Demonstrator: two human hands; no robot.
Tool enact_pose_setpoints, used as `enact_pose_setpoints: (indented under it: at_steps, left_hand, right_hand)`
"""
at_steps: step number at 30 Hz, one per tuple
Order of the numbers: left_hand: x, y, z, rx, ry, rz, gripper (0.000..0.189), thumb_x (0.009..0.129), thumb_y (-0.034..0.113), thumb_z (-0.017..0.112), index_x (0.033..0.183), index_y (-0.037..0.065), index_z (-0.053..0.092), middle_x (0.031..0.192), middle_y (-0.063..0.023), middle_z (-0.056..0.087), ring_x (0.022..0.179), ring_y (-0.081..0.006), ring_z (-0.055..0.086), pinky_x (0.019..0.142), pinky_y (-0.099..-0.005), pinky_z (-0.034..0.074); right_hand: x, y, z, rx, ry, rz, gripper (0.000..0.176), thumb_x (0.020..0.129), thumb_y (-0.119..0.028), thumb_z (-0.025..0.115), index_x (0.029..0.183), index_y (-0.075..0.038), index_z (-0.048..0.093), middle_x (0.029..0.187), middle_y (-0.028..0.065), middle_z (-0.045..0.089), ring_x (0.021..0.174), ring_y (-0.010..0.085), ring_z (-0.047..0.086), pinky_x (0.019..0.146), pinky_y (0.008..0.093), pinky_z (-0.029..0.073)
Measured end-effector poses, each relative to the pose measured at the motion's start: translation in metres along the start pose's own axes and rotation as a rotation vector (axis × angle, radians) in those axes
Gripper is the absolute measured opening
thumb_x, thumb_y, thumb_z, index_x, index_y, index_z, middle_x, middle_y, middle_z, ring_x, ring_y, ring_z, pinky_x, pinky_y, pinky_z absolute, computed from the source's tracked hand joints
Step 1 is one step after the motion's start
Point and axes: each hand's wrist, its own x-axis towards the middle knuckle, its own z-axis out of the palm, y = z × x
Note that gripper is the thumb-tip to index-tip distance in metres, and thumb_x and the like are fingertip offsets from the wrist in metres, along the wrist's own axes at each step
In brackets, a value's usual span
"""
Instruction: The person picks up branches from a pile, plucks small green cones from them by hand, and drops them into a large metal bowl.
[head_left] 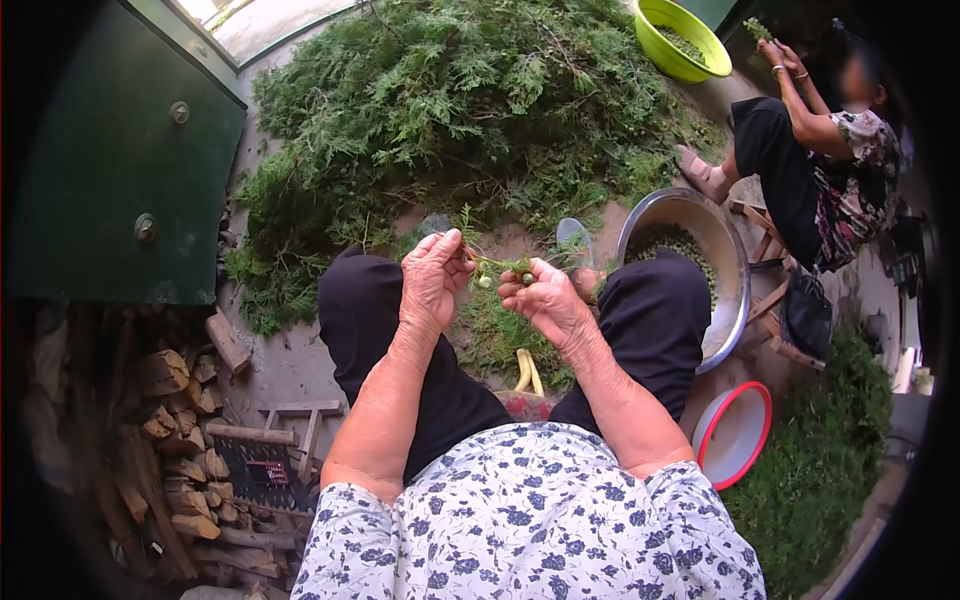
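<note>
Between my hands, above my knees, is a small conifer sprig [489, 264] bearing round green cones. My left hand [432, 280] is closed on its stem, thumb and fingers pinched together, with a green tip sticking up above them. My right hand [552, 308] pinches the other end, close to a small green-brown cone at the fingertips. Just past my right knee sits a wide metal basin [737, 300] with many small green cones in it. Loose green sprigs [510, 335] lie on the ground between my legs.
A large heap of cut conifer branches [450, 110] lies ahead. Beyond it stands a lime-green basin [690, 68]. A seated person [850, 150] at the right holds a sprig. A red-rimmed basin [762, 430] stands lower right; stacked firewood [185, 450] and a low stool [255, 460] are at left.
</note>
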Motion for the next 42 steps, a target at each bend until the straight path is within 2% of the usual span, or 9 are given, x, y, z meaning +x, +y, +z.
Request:
enact_pose_setpoints:
  at_steps: [5,14,21,24,27,29,32,38,42]
  left_hand:
    - [-0.001,-0.001,0.0,-0.024,0.0,0.021,0.013,0.087,0.019,0.061,0.08,0.009,0.056,0.072,0.0001,0.06,0.06,-0.0088,0.058,0.057,-0.0219,0.049]
    - [0.0,-0.007,0.0,0.051,0.022,0.059,0.01,0.084,0.014,0.064,0.084,0.006,0.057,0.074,-0.0003,0.061,0.062,-0.0092,0.058,0.058,-0.0228,0.048]
    - [0.002,-0.015,-0.004,0.096,0.052,0.148,0.008,0.083,0.01,0.065,0.085,0.005,0.058,0.072,-0.0008,0.06,0.059,-0.0099,0.058,0.054,-0.0231,0.049]
    - [0.001,-0.021,-0.002,0.03,0.107,0.081,0.009,0.083,0.01,0.065,0.084,0.005,0.057,0.071,-0.0008,0.06,0.058,-0.0102,0.058,0.053,-0.0231,0.049]
    - [-0.004,-0.024,0.002,0.012,0.137,0.042,0.009,0.084,0.011,0.063,0.084,0.006,0.056,0.073,-0.0013,0.06,0.059,-0.0116,0.059,0.054,-0.024,0.051]
    - [-0.003,-0.028,0.003,-0.034,0.139,0.044,0.008,0.086,0.011,0.061,0.085,0.005,0.055,0.075,-0.0029,0.059,0.062,-0.0134,0.06,0.056,-0.0246,0.052]
    - [-0.003,-0.03,0.004,-0.093,0.098,0.065,0.008,0.086,0.01,0.06,0.086,0.004,0.055,0.075,-0.0035,0.058,0.063,-0.0135,0.06,0.057,-0.0243,0.052]
    - [-0.006,-0.039,0.006,-0.194,0.104,0.016,0.011,0.086,0.012,0.06,0.088,0.004,0.053,0.078,-0.0046,0.058,0.065,-0.0122,0.055,0.058,-0.0253,0.051]
    - [0.003,-0.047,-0.001,-0.349,0.156,0.009,0.014,0.087,0.014,0.059,0.084,0.003,0.051,0.073,-0.0041,0.054,0.064,-0.0137,0.055,0.065,-0.0321,0.055]
  right_hand:
    - [-0.003,0.005,0.017,0.041,-0.044,0.036,0.028,0.081,-0.002,0.063,0.106,0.001,0.051,0.096,0.0078,0.055,0.081,0.0162,0.06,0.067,0.0279,0.053]
    - [0.0,0.009,0.03,0.012,0.011,-0.003,0.026,0.083,-0.007,0.063,0.105,0.002,0.052,0.089,0.0063,0.058,0.075,0.0149,0.061,0.055,0.0216,0.05]
    - [-0.002,0.011,0.03,-0.097,0.038,0.041,0.024,0.085,-0.009,0.062,0.102,0.004,0.052,0.084,0.0053,0.058,0.07,0.0122,0.06,0.055,0.0212,0.05]
    - [-0.007,0.014,0.03,-0.007,0.009,0.073,0.022,0.086,-0.008,0.06,0.102,0.004,0.052,0.083,0.0053,0.057,0.07,0.0122,0.06,0.056,0.0225,0.05]
    - [-0.007,0.023,0.034,0.082,0.078,0.002,0.018,0.087,-0.006,0.057,0.101,0.003,0.05,0.084,0.0065,0.057,0.071,0.0137,0.06,0.059,0.0247,0.052]
    - [-0.006,0.028,0.039,0.149,0.237,-0.098,0.017,0.088,-0.005,0.055,0.101,0.003,0.048,0.087,0.0085,0.057,0.072,0.0155,0.06,0.062,0.0268,0.053]
    - [-0.006,0.032,0.044,0.262,0.252,-0.141,0.018,0.088,-0.005,0.055,0.102,0.002,0.046,0.089,0.0099,0.056,0.072,0.0168,0.061,0.062,0.0283,0.054]
    - [-0.014,0.034,0.046,0.168,0.297,-0.219,0.017,0.088,-0.004,0.055,0.101,0.002,0.046,0.088,0.0092,0.057,0.072,0.016,0.061,0.062,0.0301,0.055]
    - [-0.016,0.032,0.044,0.144,0.298,-0.286,0.017,0.088,-0.004,0.054,0.102,0.001,0.046,0.085,0.0077,0.056,0.071,0.0154,0.06,0.063,0.0306,0.055]
